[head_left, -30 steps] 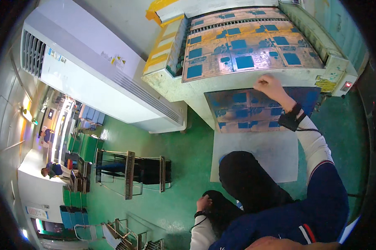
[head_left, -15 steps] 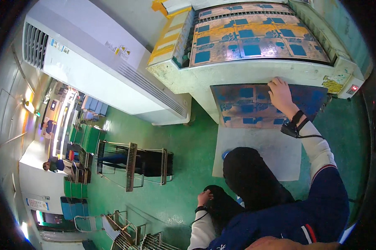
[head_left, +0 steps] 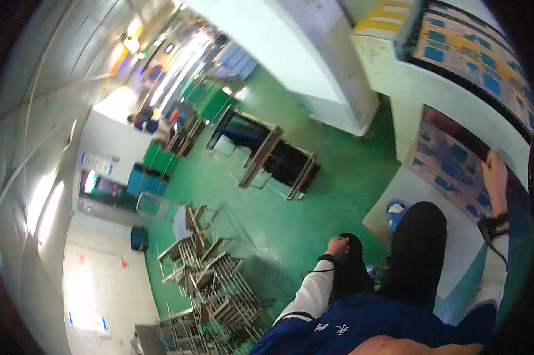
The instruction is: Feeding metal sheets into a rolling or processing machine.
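Note:
My right hand [head_left: 495, 177] grips the upper edge of a copper-coloured circuit board panel [head_left: 453, 163] with blue patches. The panel stands tilted against the front of a pale machine [head_left: 456, 89], its lower edge by a light sheet on the floor. Part of its right side is hidden by my hand and the dark picture rim. My left hand [head_left: 338, 245] rests by my left knee, fingers curled, with nothing visible in it. Similar copper panels with blue patches [head_left: 491, 83] lie on top of the machine.
A white upright cabinet [head_left: 320, 65] stands left of the machine. Metal racks with dark panels [head_left: 267, 154] stand on the green floor [head_left: 290, 236]. Several stacked metal frames [head_left: 213, 284] are at lower left. Farther off are green and blue bins [head_left: 210, 100] and a person [head_left: 145, 123].
The view has swung to the left, so the machine and panel now appear farther right and more tilted. My right hand still grips the panel's edge; my left stays by the knee.

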A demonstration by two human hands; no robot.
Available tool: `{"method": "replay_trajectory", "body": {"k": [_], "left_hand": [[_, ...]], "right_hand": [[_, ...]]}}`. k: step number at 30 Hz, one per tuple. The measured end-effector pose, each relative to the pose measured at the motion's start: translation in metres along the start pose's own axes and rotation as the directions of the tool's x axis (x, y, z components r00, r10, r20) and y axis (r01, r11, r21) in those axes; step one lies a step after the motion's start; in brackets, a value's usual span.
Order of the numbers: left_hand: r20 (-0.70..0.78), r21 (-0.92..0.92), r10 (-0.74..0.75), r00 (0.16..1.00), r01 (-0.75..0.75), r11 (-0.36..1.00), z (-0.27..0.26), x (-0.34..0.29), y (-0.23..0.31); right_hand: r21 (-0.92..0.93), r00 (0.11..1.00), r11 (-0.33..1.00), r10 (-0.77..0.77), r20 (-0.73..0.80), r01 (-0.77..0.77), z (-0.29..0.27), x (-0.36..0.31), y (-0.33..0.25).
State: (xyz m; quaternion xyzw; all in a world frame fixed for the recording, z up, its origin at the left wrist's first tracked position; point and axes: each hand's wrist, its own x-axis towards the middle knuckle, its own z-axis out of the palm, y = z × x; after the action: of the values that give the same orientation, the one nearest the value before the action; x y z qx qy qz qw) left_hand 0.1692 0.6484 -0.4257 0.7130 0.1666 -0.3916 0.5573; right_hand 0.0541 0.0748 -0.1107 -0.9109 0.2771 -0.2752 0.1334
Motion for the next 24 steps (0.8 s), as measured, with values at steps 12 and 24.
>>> {"method": "replay_trajectory", "body": {"k": [12,24], "left_hand": [[-0.104,0.062,-0.005,0.995,0.012,0.998,0.024,-0.038,0.027],[-0.100,0.087,0.090,0.991,-0.081,0.993,0.024,-0.037,0.022]], "right_hand": [[-0.056,0.974,0.976,-0.203,0.099,0.209,0.026,-0.039,0.027],[-0.098,0.912,0.981,-0.119,0.391,0.170,0.015,-0.048,0.022]]}}
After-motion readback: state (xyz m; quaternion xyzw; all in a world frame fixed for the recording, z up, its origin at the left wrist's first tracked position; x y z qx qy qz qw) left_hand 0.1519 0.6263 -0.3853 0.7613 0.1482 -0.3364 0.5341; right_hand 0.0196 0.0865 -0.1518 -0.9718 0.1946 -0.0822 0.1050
